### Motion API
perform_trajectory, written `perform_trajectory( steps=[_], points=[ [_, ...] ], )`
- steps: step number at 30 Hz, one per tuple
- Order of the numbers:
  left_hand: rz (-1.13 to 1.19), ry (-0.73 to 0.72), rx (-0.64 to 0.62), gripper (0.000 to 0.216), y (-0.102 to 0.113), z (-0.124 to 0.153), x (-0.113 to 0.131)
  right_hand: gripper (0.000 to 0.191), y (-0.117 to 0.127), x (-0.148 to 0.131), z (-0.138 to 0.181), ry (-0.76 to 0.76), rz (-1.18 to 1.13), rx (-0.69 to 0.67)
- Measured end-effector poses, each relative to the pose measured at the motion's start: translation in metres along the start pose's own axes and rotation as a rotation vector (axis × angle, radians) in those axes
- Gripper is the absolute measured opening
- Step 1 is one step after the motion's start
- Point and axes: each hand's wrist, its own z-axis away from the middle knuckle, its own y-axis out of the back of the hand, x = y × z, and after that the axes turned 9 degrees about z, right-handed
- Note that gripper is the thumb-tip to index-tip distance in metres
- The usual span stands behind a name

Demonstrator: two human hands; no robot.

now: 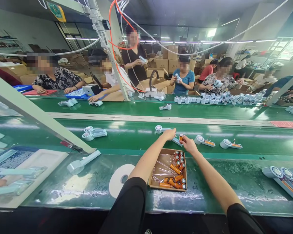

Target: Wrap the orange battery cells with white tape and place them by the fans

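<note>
My left hand (169,134) is closed in a pinch over the handle of a light-blue handheld fan (158,129) on the green belt. What its fingertips grip is too small to make out. Just to the right, my right hand (189,144) pinches an orange cylindrical battery (181,137) upright, close above the end of that handle. Below both hands, a shallow cardboard box (150,177) holds several orange batteries (176,169) and clear plastic film. Two more fans lie further right on the belt, one fan (199,139) and another fan (226,143), with orange batteries in their open handles.
A white tape-like roll (120,180) and a fan part (76,166) lie left of the box. A slanted metal post (46,113) crosses the left side. Stacked fans (273,172) stand at right. Co-workers sit and stand beyond the second belt (136,109); someone's hand shows at lower left.
</note>
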Motion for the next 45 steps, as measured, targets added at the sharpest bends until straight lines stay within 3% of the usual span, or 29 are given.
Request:
perform_trajectory(
  steps=[6, 13, 21, 27, 30, 32, 34, 37, 38, 41, 43, 45],
  points=[
    [-0.026, -0.015, -0.020, 0.041, -0.002, 0.000, 0.011, 0.042, 0.003, 0.002, -0.002, 0.035, 0.282, -0.097],
    [-0.064, -0.076, -0.085, 0.032, -0.006, -0.003, 0.023, 0.040, 0.008, 0.007, 0.007, 0.055, 0.388, -0.099],
    [-0.016, -0.010, 0.004, 0.033, -0.013, -0.009, 0.029, 0.042, 0.020, -0.002, 0.010, 0.046, 0.523, -0.160],
    [0.136, -0.014, 0.055, 0.032, -0.007, -0.008, 0.035, 0.041, 0.023, -0.028, -0.006, 0.075, 0.642, -0.315],
    [0.260, -0.045, 0.124, 0.033, 0.000, 0.007, 0.037, 0.039, 0.026, -0.035, -0.019, 0.075, 0.687, -0.389],
    [0.338, -0.070, 0.213, 0.040, 0.004, 0.033, 0.032, 0.038, 0.029, -0.037, -0.026, 0.093, 0.696, -0.425],
    [0.393, -0.089, 0.300, 0.043, 0.002, 0.079, 0.017, 0.037, 0.032, -0.036, -0.032, 0.128, 0.686, -0.440],
    [0.460, -0.079, 0.436, 0.040, -0.017, 0.178, -0.022, 0.033, 0.036, -0.030, -0.033, 0.154, 0.652, -0.428],
    [0.497, -0.067, 0.550, 0.037, -0.027, 0.215, -0.038, 0.032, 0.038, -0.028, -0.031, 0.145, 0.642, -0.415],
    [0.368, 0.017, 0.758, 0.032, -0.064, 0.314, -0.088, 0.034, 0.044, -0.024, -0.014, 0.091, 0.633, -0.354],
    [0.190, 0.092, 0.725, 0.034, -0.087, 0.362, -0.112, 0.039, 0.046, -0.030, 0.006, 0.043, 0.624, -0.286],
    [0.041, 0.181, 0.593, 0.044, -0.102, 0.392, -0.125, 0.040, 0.045, -0.044, 0.030, 0.006, 0.526, -0.169]
  ],
)
